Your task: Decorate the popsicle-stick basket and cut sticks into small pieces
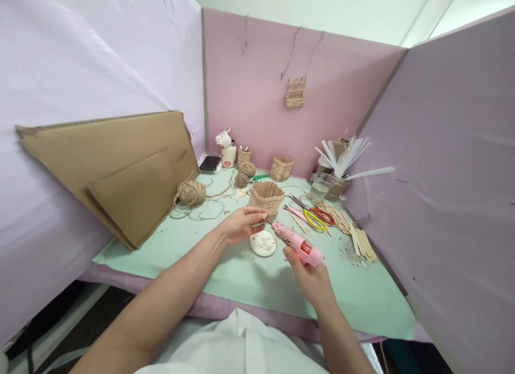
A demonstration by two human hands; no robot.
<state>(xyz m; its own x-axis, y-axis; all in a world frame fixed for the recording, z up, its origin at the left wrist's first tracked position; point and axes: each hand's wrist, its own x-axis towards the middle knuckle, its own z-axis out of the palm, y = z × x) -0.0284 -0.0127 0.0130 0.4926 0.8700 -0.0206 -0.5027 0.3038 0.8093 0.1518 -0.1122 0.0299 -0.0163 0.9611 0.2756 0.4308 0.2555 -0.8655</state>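
Observation:
My right hand (309, 277) is wrapped round a pink hot glue gun (295, 241), its nozzle pointing up and left. In my left hand (243, 225) a small pale piece (264, 215) is pinched between thumb and fingers, close to the nozzle; whether they touch I cannot tell. Just beyond the hands stands a pot covered in wooden sticks (267, 197), its lower left part hidden by my fingers. Below the left hand lies a round white lid (263, 245) with several small pale pieces in it.
To the right lie scissors with yellow handles (316, 218), red-handled scissors (324, 214) and wooden sticks (362, 242). A twine ball (192, 192) and leaning cardboard (137, 170) are at left. Behind stand another stick pot (282, 168), a plastic cup (321, 186) and white glue sticks (344, 158).

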